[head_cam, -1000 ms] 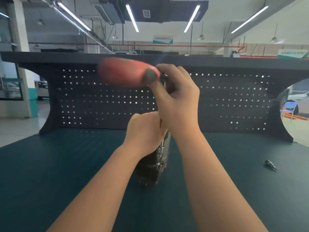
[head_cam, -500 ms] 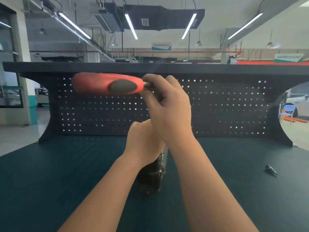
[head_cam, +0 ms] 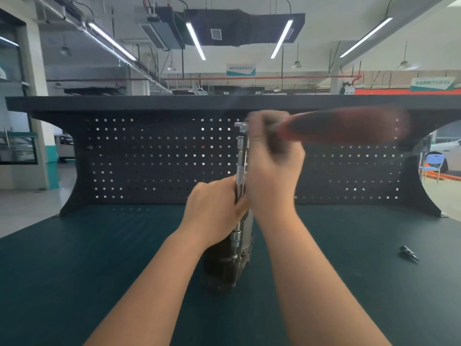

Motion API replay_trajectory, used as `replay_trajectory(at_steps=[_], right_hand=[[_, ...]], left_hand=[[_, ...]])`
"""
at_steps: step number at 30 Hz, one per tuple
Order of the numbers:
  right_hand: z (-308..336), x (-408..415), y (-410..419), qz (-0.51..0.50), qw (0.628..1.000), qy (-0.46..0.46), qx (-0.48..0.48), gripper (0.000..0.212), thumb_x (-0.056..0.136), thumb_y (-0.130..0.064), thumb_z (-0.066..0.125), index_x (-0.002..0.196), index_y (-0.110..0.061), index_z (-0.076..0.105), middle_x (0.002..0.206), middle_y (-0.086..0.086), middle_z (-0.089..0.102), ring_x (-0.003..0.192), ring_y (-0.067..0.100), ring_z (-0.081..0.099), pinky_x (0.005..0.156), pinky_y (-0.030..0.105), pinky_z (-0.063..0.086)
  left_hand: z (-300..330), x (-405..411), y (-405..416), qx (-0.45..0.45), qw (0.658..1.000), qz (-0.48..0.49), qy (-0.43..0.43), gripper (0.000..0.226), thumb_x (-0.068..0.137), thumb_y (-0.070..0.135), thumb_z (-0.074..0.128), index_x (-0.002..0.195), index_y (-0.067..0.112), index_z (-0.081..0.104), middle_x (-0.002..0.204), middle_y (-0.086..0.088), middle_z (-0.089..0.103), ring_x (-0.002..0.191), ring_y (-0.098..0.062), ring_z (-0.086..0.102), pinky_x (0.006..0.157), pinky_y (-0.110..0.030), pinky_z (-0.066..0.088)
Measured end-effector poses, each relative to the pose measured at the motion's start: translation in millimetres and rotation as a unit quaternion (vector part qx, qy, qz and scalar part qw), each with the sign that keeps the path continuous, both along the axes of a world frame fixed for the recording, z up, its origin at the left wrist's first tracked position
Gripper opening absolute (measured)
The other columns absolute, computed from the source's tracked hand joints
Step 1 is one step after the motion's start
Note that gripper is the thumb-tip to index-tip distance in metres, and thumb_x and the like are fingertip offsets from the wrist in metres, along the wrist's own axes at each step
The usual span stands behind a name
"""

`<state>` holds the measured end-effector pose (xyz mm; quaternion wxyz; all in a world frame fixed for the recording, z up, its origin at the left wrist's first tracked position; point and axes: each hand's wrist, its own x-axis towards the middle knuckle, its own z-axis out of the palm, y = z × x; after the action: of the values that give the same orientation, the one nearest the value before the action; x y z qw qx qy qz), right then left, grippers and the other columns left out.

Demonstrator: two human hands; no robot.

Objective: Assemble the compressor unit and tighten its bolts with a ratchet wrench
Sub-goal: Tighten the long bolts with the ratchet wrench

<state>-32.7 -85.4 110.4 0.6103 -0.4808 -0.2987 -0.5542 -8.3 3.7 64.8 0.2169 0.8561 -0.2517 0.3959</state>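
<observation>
Left third of the frame: bare dark green bench mat (head_cam: 74,270), and above it the dark pegboard back panel (head_cam: 149,158) with a shelf edge along its top, running across the frame's middle height. Left forearm comes up from bottom centre-left. Left hand (head_cam: 214,211) sits at frame centre, fingers curled around the lower part of a vertical chrome extension bar (head_cam: 241,166), thumb side toward the bar; so that hand is clamped on the bar. Directly below the hand, lower centre, the compressor (head_cam: 224,265) stands upright on the mat: dark ribbed body at the left, silver metal section at the right, mostly hidden by both wrists. The bar's lower end runs down into the top of the compressor; the exact seat on a bolt is hidden. Top of the bar meets the ratchet head (head_cam: 241,125) just above centre. Right hand (head_cam: 274,166), just right of centre, is closed around the wrench near the head; heavy motion blur, finger positions not clear. The ratchet's red and black handle (head_cam: 344,128) sticks out to the right at roughly shelf-edge height, also badly blurred. Right forearm enters from bottom right. Lower right of the frame, well apart from the compressor: one small dark socket bit (head_cam: 409,253) lying on the mat.
</observation>
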Motion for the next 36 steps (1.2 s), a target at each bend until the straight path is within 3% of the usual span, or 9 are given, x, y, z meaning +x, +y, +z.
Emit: replay_trajectory(at_steps=[4, 9, 13, 17, 21, 26, 31, 34, 36], right_hand=[[-3, 3, 7, -0.27, 0.949, -0.038, -0.157, 0.022, 0.085, -0.031, 0.053, 0.094, -0.019, 0.07, 0.077, -0.005, 0.054, 0.064, 0.012, 0.049, 0.053, 0.032, 0.043], [-1, 4, -18, -0.004, 0.999, 0.034, 0.03, 0.012, 0.093, -0.024, 0.058, 0.088, -0.031, 0.065, 0.065, -0.017, 0.056, 0.062, 0.004, 0.052, 0.059, 0.023, 0.043], [4, 9, -24, 0.204, 0.942, 0.186, 0.191, 0.018, 0.097, -0.021, 0.055, 0.101, -0.013, 0.07, 0.059, -0.009, 0.049, 0.051, 0.006, 0.042, 0.05, 0.018, 0.037], [1, -3, -2, -0.01, 0.999, 0.034, 0.004, 0.014, 0.09, -0.02, 0.057, 0.084, -0.015, 0.069, 0.066, -0.012, 0.055, 0.06, 0.003, 0.049, 0.057, 0.023, 0.043], [3, -6, 13, -0.285, 0.939, -0.007, -0.194, 0.018, 0.083, -0.03, 0.065, 0.098, -0.024, 0.073, 0.076, -0.005, 0.058, 0.064, 0.014, 0.053, 0.054, 0.032, 0.046], [2, 2, -15, 0.003, 0.997, 0.07, -0.046, 0.011, 0.09, -0.025, 0.061, 0.084, -0.018, 0.067, 0.064, -0.008, 0.06, 0.06, 0.008, 0.054, 0.062, 0.016, 0.041], [3, 13, -27, 0.238, 0.929, 0.196, 0.204, 0.014, 0.096, -0.02, 0.054, 0.087, -0.021, 0.065, 0.057, -0.009, 0.053, 0.049, 0.006, 0.045, 0.053, 0.022, 0.037], [2, 4, -13, 0.108, 0.987, 0.081, 0.093, 0.017, 0.096, -0.021, 0.054, 0.08, -0.026, 0.058, 0.06, -0.016, 0.051, 0.054, 0.002, 0.046, 0.055, 0.016, 0.039], [1, -2, 1, -0.044, 0.997, 0.001, -0.071, 0.013, 0.089, -0.02, 0.055, 0.084, -0.028, 0.064, 0.07, -0.015, 0.056, 0.063, 0.005, 0.052, 0.06, 0.02, 0.042]], left_hand=[[-2, -1, -3, 0.023, 0.999, 0.04, -0.01, 0.038, 0.083, 0.001, 0.04, 0.053, 0.022, 0.03, 0.051, 0.005, 0.042, 0.053, -0.018, 0.043, 0.05, -0.023, 0.017], [-2, -3, -5, 0.0, 0.999, 0.026, -0.044, 0.046, 0.098, 0.037, 0.03, 0.054, 0.026, 0.034, 0.047, 0.01, 0.037, 0.048, -0.008, 0.043, 0.053, -0.017, 0.018], [-3, 1, -3, -0.008, 0.998, 0.048, -0.026, 0.05, 0.099, 0.048, 0.026, 0.063, 0.021, 0.048, 0.05, 0.008, 0.045, 0.051, -0.008, 0.048, 0.051, -0.023, 0.02], [-1, -2, -5, 0.017, 0.997, 0.064, -0.027, 0.034, 0.087, 0.033, 0.018, 0.058, 0.024, 0.032, 0.054, 0.009, 0.038, 0.049, -0.007, 0.036, 0.053, -0.03, 0.021], [-4, 0, -2, 0.041, 0.996, 0.084, 0.007, 0.031, 0.085, 0.002, 0.039, 0.058, 0.016, 0.036, 0.057, 0.004, 0.048, 0.062, -0.02, 0.049, 0.054, -0.028, 0.028], [-1, 0, -3, 0.003, 0.998, 0.055, -0.013, 0.044, 0.096, 0.042, 0.023, 0.06, 0.024, 0.043, 0.049, 0.009, 0.04, 0.046, -0.003, 0.037, 0.057, -0.031, 0.022], [-2, 3, 0, 0.001, 0.999, 0.048, 0.003, 0.052, 0.087, 0.067, 0.022, 0.077, 0.03, 0.058, 0.054, 0.012, 0.052, 0.052, 0.001, 0.046, 0.054, -0.026, 0.024], [0, 0, -1, -0.003, 0.999, 0.041, 0.012, 0.051, 0.079, 0.07, 0.019, 0.067, 0.034, 0.054, 0.054, 0.016, 0.049, 0.051, 0.003, 0.043, 0.054, -0.028, 0.027], [1, -1, 2, 0.009, 0.999, 0.047, 0.023, 0.035, 0.08, 0.044, 0.021, 0.053, 0.027, 0.036, 0.047, 0.012, 0.037, 0.046, -0.002, 0.033, 0.051, -0.03, 0.02]])
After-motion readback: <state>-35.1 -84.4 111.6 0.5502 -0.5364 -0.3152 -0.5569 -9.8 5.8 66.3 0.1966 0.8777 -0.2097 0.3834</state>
